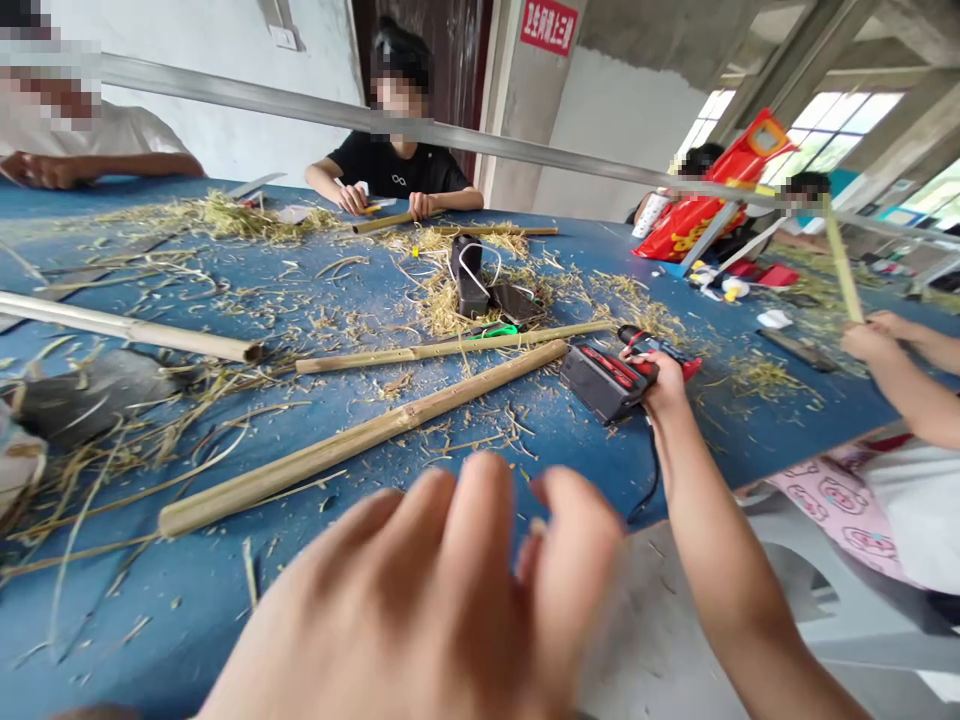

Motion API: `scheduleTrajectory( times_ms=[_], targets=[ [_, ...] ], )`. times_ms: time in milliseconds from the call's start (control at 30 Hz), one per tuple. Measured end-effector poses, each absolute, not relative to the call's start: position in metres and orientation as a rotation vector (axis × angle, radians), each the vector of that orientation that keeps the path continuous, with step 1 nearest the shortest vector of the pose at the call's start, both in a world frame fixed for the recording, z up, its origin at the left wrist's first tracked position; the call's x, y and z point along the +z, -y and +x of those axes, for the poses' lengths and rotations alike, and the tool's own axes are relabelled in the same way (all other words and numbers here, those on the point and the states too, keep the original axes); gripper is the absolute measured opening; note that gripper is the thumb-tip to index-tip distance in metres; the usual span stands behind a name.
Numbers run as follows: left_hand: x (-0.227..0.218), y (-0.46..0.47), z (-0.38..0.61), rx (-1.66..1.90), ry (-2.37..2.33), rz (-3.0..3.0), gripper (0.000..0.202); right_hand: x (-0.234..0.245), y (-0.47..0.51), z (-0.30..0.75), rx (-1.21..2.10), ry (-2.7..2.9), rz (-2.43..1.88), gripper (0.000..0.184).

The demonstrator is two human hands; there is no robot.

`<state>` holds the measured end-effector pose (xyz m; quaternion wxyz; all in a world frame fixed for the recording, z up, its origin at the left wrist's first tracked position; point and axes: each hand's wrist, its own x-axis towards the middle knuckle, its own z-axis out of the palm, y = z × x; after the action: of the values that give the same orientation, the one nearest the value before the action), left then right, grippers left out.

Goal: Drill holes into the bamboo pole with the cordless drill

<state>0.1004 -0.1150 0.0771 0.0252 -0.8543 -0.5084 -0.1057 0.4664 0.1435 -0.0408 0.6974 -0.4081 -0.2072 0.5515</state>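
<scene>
My left hand (442, 590) is large and blurred in the foreground, back toward me, above the near table edge. Its fingers are loosely curled, with the thumb apart; I see nothing held in it, though most fingertips are hidden. On the right, my right hand (660, 378) grips a cordless drill (609, 383), lying tilted with its black-and-red battery facing left. A thick bamboo tube (360, 437) lies diagonally on the table beyond my left hand, its far end close to the battery. Behind it lies a thinner bamboo tube with holes (450, 348).
Shavings litter the blue table (525, 455). A black power strip (470, 275) with white cables stands mid-table. Another bamboo tube (127, 328) lies left. A metal bar (255, 100) crosses above the table. Co-workers sit opposite and to the right; one holds a bamboo strip (841, 260).
</scene>
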Motion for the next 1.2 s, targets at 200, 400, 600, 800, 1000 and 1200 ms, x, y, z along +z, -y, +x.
scheduleTrajectory(
  times_ms=[200,400,600,800,1000,1200],
  targets=[
    [0.061,0.076,0.018,0.012,1.631,-2.309,0.034,-0.02,-0.126,0.468,1.332,0.398,-0.897,0.015],
    [0.008,0.071,-0.063,-0.292,1.747,-2.59,0.038,0.015,-0.08,0.447,1.474,0.602,-0.822,0.03],
    [0.009,0.042,-0.02,-0.279,1.593,-2.643,0.041,0.051,-0.029,0.408,1.555,0.899,-0.988,0.029],
    [0.01,0.001,0.008,-0.333,1.485,-2.733,0.034,0.082,0.006,0.375,1.582,1.244,-1.239,0.022],
    [-0.007,-0.005,0.001,-0.583,1.537,-2.743,0.033,0.094,0.019,0.346,1.618,1.457,-1.348,0.012],
    [-0.013,0.0,0.003,-0.681,1.488,-2.721,0.029,0.091,0.009,0.324,1.63,1.586,-1.407,0.014]
  ],
)
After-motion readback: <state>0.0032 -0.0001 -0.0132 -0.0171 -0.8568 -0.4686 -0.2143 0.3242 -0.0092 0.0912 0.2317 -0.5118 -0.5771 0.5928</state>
